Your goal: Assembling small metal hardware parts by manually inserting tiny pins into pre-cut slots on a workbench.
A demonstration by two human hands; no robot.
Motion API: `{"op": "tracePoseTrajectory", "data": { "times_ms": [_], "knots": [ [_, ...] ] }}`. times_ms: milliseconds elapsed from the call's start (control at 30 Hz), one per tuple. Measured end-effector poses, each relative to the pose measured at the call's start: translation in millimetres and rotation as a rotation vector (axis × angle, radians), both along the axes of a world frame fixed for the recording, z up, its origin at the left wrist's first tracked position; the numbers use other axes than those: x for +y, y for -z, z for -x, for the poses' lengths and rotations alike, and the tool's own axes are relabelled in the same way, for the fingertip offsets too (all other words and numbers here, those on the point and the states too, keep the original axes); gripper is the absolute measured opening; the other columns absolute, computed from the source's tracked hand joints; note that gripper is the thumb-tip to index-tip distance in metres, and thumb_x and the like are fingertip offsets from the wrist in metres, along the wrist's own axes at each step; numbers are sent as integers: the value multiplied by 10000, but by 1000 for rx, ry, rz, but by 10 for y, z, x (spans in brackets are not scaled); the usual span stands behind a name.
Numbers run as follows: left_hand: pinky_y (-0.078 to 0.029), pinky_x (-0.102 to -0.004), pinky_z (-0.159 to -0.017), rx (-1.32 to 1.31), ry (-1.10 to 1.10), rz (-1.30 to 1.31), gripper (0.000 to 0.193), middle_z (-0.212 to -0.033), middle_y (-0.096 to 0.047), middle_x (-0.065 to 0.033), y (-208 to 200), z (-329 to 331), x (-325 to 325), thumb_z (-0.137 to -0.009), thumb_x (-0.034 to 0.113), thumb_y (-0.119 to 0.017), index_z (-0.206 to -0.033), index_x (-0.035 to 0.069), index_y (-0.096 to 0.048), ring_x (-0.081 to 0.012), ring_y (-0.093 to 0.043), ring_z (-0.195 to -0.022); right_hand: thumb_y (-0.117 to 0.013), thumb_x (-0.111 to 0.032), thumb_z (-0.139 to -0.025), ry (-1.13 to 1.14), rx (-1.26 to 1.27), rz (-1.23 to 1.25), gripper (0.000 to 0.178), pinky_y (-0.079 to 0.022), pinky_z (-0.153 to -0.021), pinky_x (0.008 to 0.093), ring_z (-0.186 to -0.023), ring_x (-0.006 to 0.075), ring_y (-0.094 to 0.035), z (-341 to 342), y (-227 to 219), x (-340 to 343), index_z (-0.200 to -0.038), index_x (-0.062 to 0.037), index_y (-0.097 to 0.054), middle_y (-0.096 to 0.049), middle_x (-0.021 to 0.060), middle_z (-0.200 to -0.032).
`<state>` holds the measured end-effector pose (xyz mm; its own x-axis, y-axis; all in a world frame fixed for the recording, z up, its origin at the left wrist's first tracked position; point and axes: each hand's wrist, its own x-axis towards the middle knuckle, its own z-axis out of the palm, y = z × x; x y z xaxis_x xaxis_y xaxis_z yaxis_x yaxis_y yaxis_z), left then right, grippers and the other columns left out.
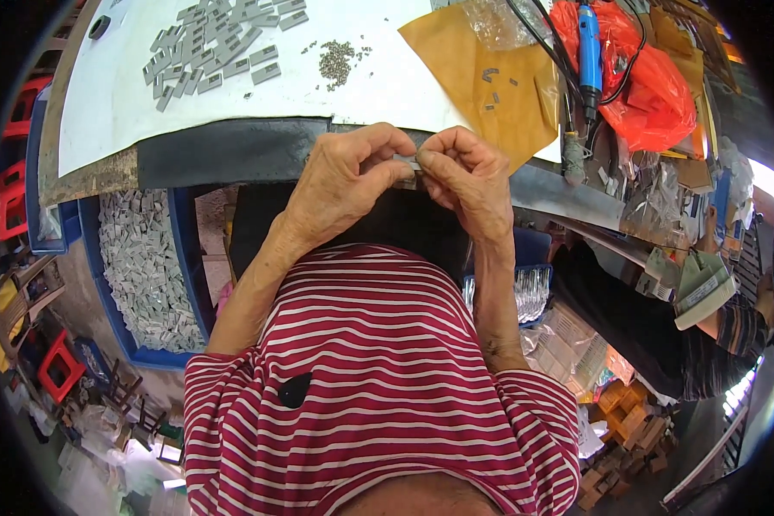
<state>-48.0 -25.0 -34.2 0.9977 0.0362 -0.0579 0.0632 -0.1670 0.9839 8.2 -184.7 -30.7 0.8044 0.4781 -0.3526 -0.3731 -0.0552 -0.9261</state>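
Both my hands meet over the near edge of the workbench. Between the thumb and fingers of my left hand (340,185) is pinched a small grey rectangular piece (407,161), mostly covered by fingertips. The fingers of my right hand (471,176) are closed at the piece's right end; whether they hold a smaller part there is hidden. Beyond them, on a white sheet (404,90), lie many flat grey rectangular pieces (202,52) in a loose spread. A heap of tiny metal parts (335,66) sits to their right.
Brown paper (525,112) with several small dark bits lies at right, beside a blue pen-shaped power tool (589,52) and a red plastic bag (662,103). At lower left stands a blue bin (181,258) full of grey pieces. Another person's striped sleeve (735,331) shows at right.
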Motion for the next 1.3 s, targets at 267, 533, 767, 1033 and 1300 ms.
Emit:
{"op": "tracePoseTrajectory", "data": {
  "times_ms": [267, 533, 767, 1033, 1300],
  "knots": [
    [-420, -227, -492, 27, -30, 82, 133, -638, -588, -38, 29, 8, -35, -747, 54, -604, -868, 0, -592, -75, -516, -544, -613, -77, -779, 21, -28, 24, 90, -331, -397, 144, -475, 32, -472, 11, 28, -1, -793, -4, -562, -527, -5, -578],
    [-429, -259, -502, -156, -5, -163, 177, -648, -557, -88, 11, 2, -60, -730, 28, -604, -900, -4, -566, -149, -542, -558, -619, -75, -779, 90, -77, 21, 92, -344, -421, 142, -485, 30, -472, 43, 42, 31, -798, -2, -567, -527, -10, -592],
    [-453, -298, -534, -216, -25, -227, 162, -687, -568, -118, -36, -23, -60, -738, 19, -597, -892, -12, -558, -215, -569, -594, -571, -40, -808, 97, -11, -100, 78, -355, -420, 153, -500, 41, -478, -2, 46, 5, -853, 22, -559, -536, 13, -610],
    [-461, -324, -585, -336, -54, -294, 162, -763, -565, -130, 19, -66, -74, -713, 4, -603, -867, -7, -555, -255, -572, -664, -565, -29, -802, 83, -37, -43, 70, -362, -424, 155, -491, 48, -477, -20, 0, 16, -851, 21, -557, -535, 13, -608],
    [-473, -295, -614, -442, -23, -439, 207, -837, -575, -115, -23, -134, -57, -685, -28, -635, -878, -9, -561, -239, -580, -731, -578, -18, -770, 104, -193, 79, 56, -347, -438, 161, -492, 26, -450, -70, -57, 53, -807, 19, -559, -510, -21, -603]
  ]
}}
